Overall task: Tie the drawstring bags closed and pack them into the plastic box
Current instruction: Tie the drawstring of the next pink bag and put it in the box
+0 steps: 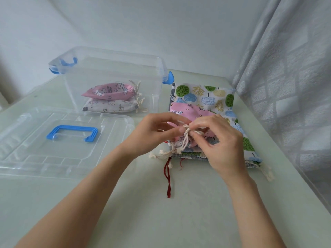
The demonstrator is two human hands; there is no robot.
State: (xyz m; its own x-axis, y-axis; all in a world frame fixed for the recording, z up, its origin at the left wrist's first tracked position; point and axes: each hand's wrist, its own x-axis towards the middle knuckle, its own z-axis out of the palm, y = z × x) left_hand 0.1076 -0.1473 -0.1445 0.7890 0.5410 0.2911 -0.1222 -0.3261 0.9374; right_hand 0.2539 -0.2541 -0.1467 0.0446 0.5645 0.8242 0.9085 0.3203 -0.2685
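A pink drawstring bag (pixel 188 111) lies on top of a pile of flat bags (pixel 213 97), the top one printed with trees. My left hand (pixel 157 129) and my right hand (pixel 218 135) both pinch the pink bag's cream drawstring (pixel 186 135) at its gathered mouth, fingertips almost touching. A clear plastic box (pixel 111 68) with blue latches stands open at the back left. Inside it lie a tied pink bag (pixel 107 92) on top of a tied white printed bag (pixel 107 106).
The box's clear lid (pixel 35 154) with a blue handle (pixel 71 133) lies flat at the left. A dark red cord (pixel 168 178) trails from the pile toward me. A grey patterned curtain (pixel 290 86) hangs along the table's right edge.
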